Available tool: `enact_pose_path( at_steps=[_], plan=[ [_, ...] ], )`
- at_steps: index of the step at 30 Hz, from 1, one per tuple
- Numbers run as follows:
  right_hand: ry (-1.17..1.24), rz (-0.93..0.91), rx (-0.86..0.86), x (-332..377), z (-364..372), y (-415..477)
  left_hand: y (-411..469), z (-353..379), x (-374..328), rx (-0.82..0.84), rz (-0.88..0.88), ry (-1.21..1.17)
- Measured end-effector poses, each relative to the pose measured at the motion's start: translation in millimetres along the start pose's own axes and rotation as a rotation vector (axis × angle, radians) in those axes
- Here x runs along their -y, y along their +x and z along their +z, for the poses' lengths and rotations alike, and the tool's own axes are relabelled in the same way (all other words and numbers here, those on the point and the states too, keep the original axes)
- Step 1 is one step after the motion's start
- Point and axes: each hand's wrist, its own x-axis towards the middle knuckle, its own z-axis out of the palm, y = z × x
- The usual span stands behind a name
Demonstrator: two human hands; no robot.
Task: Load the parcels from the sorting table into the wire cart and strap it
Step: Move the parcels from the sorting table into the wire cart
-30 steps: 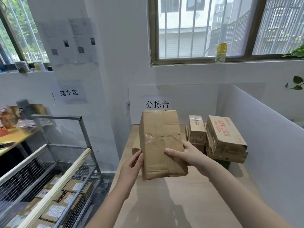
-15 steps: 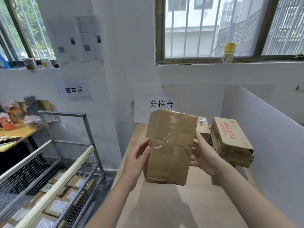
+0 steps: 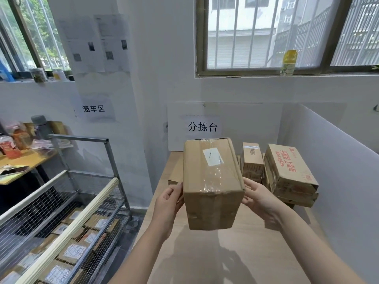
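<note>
Figure: one box (image 3: 212, 181) held above the table (image 3: 246, 253), clamped between the left hand (image 3: 169, 201) and right hand (image 3: 259, 198). Each hand presses its palm and extended fingers flat to a side rather than curling round it. This hold depends on friction, so inward pressure should be kept even and the box level while it is swung left and lowered into the cart (image 3: 67, 230). Counts: one held box, one cart, at least four parcels (image 3: 287, 171) on the table. Those in the cart are partly hidden by mesh and cannot be counted.
</note>
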Motion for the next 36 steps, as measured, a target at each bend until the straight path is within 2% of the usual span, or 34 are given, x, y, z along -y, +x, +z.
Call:
enact_pose_path(
  at_steps=[4, 16, 20, 24, 31, 36],
  plan=[
    [-0.034, 0.023, -0.044, -6.8, -1.7, 2.4, -1.6, 0.3, 8.8, -0.002, 0.004, 0.056],
    [-0.205, 0.028, -0.191, -6.9, -1.7, -1.0, -7.7, 0.3, 10.0, 0.157, -0.027, 0.076],
    [-0.148, 0.005, -0.246, -9.8, 1.2, -1.9, -8.0, 7.5, 5.2, 0.091, -0.035, 0.004],
    [-0.116, -0.017, -0.188, -12.1, 2.6, -8.8, -6.7, 17.2, -2.3, -0.003, -0.050, 0.025],
    [-0.020, 0.005, -0.264, -27.0, 0.7, -13.1, -12.9, 27.8, 0.1, 0.028, -0.125, 0.005],
    [0.115, -0.014, -0.403, -37.0, -5.2, -13.0, -16.2, 33.7, -1.2, 0.064, -0.057, 0.026]
  ],
)
